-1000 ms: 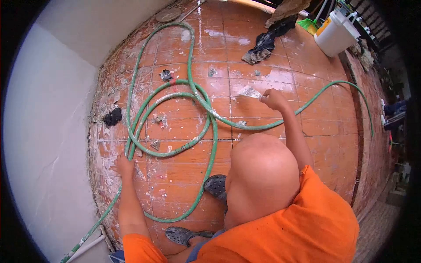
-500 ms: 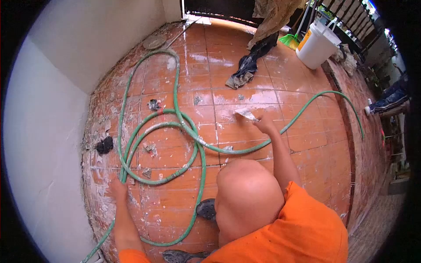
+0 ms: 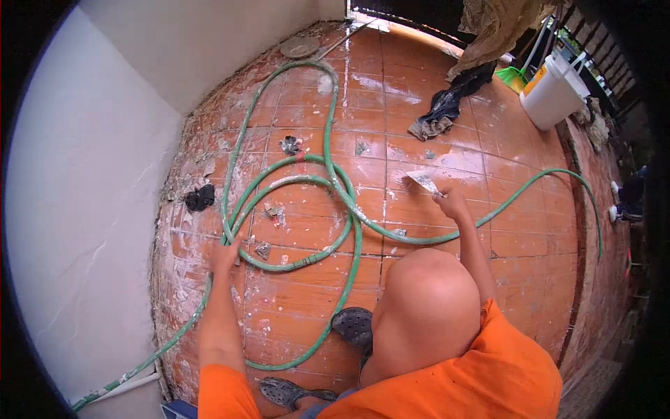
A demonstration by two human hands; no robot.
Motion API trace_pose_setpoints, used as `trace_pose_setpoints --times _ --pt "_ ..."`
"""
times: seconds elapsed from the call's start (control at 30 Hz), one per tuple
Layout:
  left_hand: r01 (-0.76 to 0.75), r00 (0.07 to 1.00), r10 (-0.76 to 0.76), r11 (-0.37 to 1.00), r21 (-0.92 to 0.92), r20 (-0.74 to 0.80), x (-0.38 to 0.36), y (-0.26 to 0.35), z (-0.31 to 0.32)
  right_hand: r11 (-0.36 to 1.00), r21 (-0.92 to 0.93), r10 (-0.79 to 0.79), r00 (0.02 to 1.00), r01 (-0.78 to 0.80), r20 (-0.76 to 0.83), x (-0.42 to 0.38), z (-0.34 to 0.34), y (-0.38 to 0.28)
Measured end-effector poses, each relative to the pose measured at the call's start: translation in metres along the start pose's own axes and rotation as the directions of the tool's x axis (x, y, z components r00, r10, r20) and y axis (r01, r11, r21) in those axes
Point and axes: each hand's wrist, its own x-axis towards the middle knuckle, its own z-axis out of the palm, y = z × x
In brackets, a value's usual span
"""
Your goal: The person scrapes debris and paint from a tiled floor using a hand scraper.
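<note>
Right hand (image 3: 453,204) clenched on scraper (image 3: 423,181); left hand (image 3: 227,255) braced flat beside green hose (image 3: 352,237). Risk: blade snagging hose.

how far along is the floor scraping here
Early to midway, as a guess. Done: tiles near the white bucket look fairly clean. In hand: the right hand presses a scraper onto a white patch, while the left hand rests on the floor by the green hose. Left: white splatter and debris along the wall edge.
</note>
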Motion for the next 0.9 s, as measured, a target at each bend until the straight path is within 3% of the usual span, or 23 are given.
trace_pose_setpoints --times 0.07,0.13,0.17,0.2,0.27,0.3,0.37,0.43,0.5,0.57,0.63,0.7,0.73,0.77,0.9 --pt "0.065 0.993 -0.054 0.993 0.098 -0.106 0.011 -0.005 0.025 0.999 -0.035 -0.015 1.0 0.015 0.001 -0.001 -0.002 -0.003" --pt "0.03 0.998 -0.026 0.996 0.083 -0.051 0.048 -0.03 0.056 0.997 -0.073 -0.022 1.0 0.021 -0.002 -0.001 -0.011 -0.007" --pt "0.001 1.0 -0.002 0.998 0.068 0.006 0.061 -0.04 0.063 0.992 -0.078 -0.099 0.995 0.098 -0.002 -0.005 -0.019 -0.01" --pt "-0.008 1.0 0.007 0.997 0.076 0.013 0.064 -0.041 0.061 0.982 -0.082 -0.172 0.985 0.172 -0.003 -0.009 -0.026 -0.012" --pt "0.002 0.995 0.008 0.995 -0.095 0.104 0.061 -0.036 0.043 0.986 -0.066 -0.155 0.988 0.153 -0.025 -0.011 -0.033 -0.009" --pt "0.015 1.0 -0.015 0.998 -0.066 -0.002 0.039 -0.018 0.021 0.98 -0.121 -0.166 0.985 0.159 -0.051 -0.005 -0.035 0.001" --pt "-0.075 0.996 0.085 0.973 -0.218 0.038 0.056 -0.039 0.015 0.973 -0.173 -0.165 0.984 0.151 -0.072 0.016 -0.041 0.026" --pt "-0.211 0.974 0.196 0.966 -0.148 -0.113 0.037 -0.047 -0.025 0.92 -0.318 -0.24 0.971 0.231 0.013 0.046 -0.049 0.063" --pt "-0.371 0.925 0.318 0.877 -0.306 -0.208 0.026 -0.071 -0.045 0.924 -0.316 -0.215 0.976 0.216 0.039 0.062 -0.057 0.075" --pt "-0.321 0.943 0.325 0.846 -0.425 -0.067 -0.041 -0.055 -0.109 0.92 -0.34 -0.176 0.98 0.196 0.091 0.087 -0.064 0.088" --pt "-0.321 0.947 0.273 0.83 -0.457 -0.168 -0.059 -0.106 -0.122 0.904 -0.372 -0.17 0.976 0.211 0.139 0.098 -0.078 0.076" --pt "-0.385 0.92 0.328 0.859 -0.338 -0.216 -0.108 -0.118 -0.159 0.834 -0.481 -0.181 0.957 0.271 0.225 0.112 -0.094 0.063" --pt "-0.349 0.929 0.29 0.89 -0.292 -0.229 -0.12 -0.126 -0.175 0.774 -0.55 -0.191 0.944 0.314 0.27 0.124 -0.098 0.058" --pt "-0.313 0.935 0.252 0.917 -0.248 -0.248 -0.128 -0.137 -0.186 0.641 -0.641 -0.206 0.9 0.421 0.385 0.153 -0.096 0.066" --pt "-0.186 0.962 0.13 0.956 -0.226 -0.24 -0.168 -0.229 -0.205 0.615 -0.57 -0.312 0.832 0.545 0.46 0.203 -0.088 0.048"
